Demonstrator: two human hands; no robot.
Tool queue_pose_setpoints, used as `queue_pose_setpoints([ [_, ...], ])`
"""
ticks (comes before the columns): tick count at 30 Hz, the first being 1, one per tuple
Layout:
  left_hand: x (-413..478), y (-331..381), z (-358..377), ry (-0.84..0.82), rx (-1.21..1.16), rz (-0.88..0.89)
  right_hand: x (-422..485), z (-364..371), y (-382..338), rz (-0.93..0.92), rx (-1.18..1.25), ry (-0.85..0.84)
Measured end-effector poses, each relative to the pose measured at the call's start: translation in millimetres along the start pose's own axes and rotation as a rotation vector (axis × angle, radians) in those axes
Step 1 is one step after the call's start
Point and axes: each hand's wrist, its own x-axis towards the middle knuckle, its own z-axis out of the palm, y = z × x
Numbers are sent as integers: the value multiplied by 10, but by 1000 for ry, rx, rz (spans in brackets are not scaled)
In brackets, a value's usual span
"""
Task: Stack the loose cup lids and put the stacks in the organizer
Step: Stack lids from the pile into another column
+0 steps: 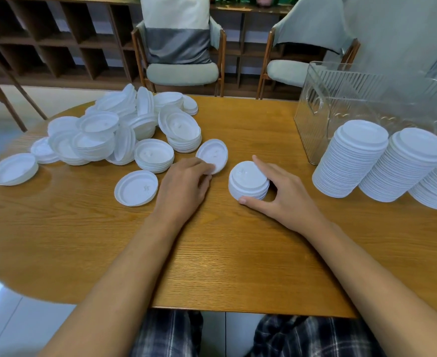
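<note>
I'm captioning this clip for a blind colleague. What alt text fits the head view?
A person's left hand pinches a single white lid while the right hand grips a short stack of lids on a wooden table. A pile of loose lids lies to the left; tall stacks stand to the right near a clear organizer.

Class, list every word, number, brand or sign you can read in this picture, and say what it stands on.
No legible text anywhere.
Raised marks on the small stack and the loose lid: too small and blurred to read.
The clear organizer: ribbed walls, no label visible.
</note>
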Motion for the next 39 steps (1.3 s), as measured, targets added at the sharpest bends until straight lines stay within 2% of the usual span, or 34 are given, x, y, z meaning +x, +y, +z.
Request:
queue_pose_setpoints([
  [7, 26, 64, -59, 166, -278, -140, 232, 165, -87, 2, -11, 17],
  [10, 62, 106, -94, 168, -457, -194, 231, 202, -63, -3, 8, 31],
  [14, 83, 199, -107, 182, -518, -211, 233, 199, -57, 0, 32, 74],
  [20, 163, 282, -139, 263, -917, -396, 229, 178, -72, 17, 68, 70],
  [24, 171, 264, -156, 179, -1038, -469, 226, 163, -64, 4, 87, 62],
  [27, 156, 283, -101, 122, -944, -415, 225, 161, -72, -22, 108, 66],
  [31, 92, 318, -7, 101, -592, -289, 220, 166, -54, -66, 109, 73],
  [36, 74, 294, 44, 38, -432, -296, 208, 182, -51, -86, 104, 82],
  [39, 79, 294, 25, -36, -477, -216, 196, 179, -61, -104, 108, 69],
])
